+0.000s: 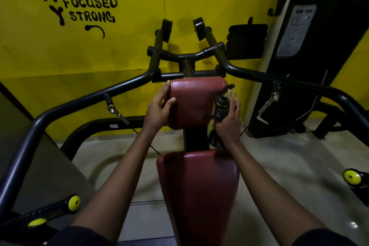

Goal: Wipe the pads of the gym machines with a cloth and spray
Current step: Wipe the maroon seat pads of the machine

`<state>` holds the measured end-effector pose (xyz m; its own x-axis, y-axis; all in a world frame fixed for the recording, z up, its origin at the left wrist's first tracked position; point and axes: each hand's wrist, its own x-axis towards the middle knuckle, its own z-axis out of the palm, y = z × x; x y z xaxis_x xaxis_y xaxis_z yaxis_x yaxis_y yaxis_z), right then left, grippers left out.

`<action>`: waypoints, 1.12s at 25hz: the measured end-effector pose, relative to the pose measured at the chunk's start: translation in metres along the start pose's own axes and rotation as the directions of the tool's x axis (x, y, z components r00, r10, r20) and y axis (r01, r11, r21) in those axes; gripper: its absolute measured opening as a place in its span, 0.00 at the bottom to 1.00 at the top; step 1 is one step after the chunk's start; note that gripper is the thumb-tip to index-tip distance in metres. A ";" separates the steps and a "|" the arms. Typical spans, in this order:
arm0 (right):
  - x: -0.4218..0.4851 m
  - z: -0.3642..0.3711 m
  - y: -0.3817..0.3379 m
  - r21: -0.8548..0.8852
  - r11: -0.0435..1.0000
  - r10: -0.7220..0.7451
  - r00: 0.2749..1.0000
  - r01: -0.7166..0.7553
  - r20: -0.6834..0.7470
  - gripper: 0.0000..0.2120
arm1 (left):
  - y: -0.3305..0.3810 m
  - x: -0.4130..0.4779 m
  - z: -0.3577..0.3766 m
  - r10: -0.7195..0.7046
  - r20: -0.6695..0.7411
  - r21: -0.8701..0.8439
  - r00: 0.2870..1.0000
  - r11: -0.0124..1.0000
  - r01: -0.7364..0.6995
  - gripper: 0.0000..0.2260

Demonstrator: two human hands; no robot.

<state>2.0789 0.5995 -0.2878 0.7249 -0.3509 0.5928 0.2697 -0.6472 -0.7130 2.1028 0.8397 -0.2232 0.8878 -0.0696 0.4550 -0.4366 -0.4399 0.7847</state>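
Note:
A dark red upper pad (195, 102) sits on the machine's post, above a longer red seat pad (199, 191) in the middle of the view. My left hand (159, 108) grips the upper pad's left edge, thumb on its face and fingers round the side. My right hand (229, 118) holds a dark cloth (221, 104) with some yellow-green in it against the pad's right side. No spray bottle is in view.
Black handlebar arms (79, 104) spread left and right of the pad, with yellow-capped grips (74, 202) low on both sides. A black weight-stack tower (299, 50) stands at the right. A yellow wall (60, 56) lies behind and a pale floor (279, 166) below.

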 end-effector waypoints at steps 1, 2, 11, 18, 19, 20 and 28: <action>-0.014 0.000 0.005 -0.004 1.000 0.018 1.000 -0.018 0.019 0.42 | -0.006 -0.005 -0.003 -0.023 0.030 -0.028 0.999 0.999 0.024 0.28; -0.024 0.000 0.007 -0.006 0.999 0.031 0.999 -0.031 0.041 0.43 | -0.013 -0.010 -0.007 -0.049 0.059 -0.054 0.997 0.997 0.052 0.30; 0.029 0.003 -0.048 -0.237 0.964 -0.112 0.992 0.122 0.056 0.46 | -0.013 -0.024 -0.012 -0.110 0.095 -0.059 0.989 0.992 0.116 0.36; -0.014 0.008 -0.042 -0.409 0.851 -0.264 0.942 0.329 0.208 0.53 | -0.030 -0.037 -0.009 -0.234 0.090 -0.301 0.968 0.920 0.250 0.24; -0.012 0.008 -0.046 -0.386 0.865 -0.257 0.943 0.322 0.209 0.53 | -0.034 -0.042 -0.011 -0.271 0.110 -0.365 0.956 0.884 0.292 0.23; -0.006 0.009 -0.054 -0.361 0.877 -0.255 0.944 0.318 0.211 0.52 | -0.037 -0.045 -0.014 -0.308 0.143 -0.417 0.941 0.843 0.339 0.22; 0.030 0.036 -0.115 -0.359 0.698 -0.462 0.773 0.619 0.435 0.43 | -0.046 -0.036 -0.033 -0.364 0.296 -0.362 0.883 0.813 0.457 0.29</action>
<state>2.0930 0.6877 -0.2019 0.7115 0.3219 0.6246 0.4094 -0.9123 0.0038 2.0864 0.8923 -0.2613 0.9861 -0.1662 -0.0086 -0.0022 -0.0648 0.9979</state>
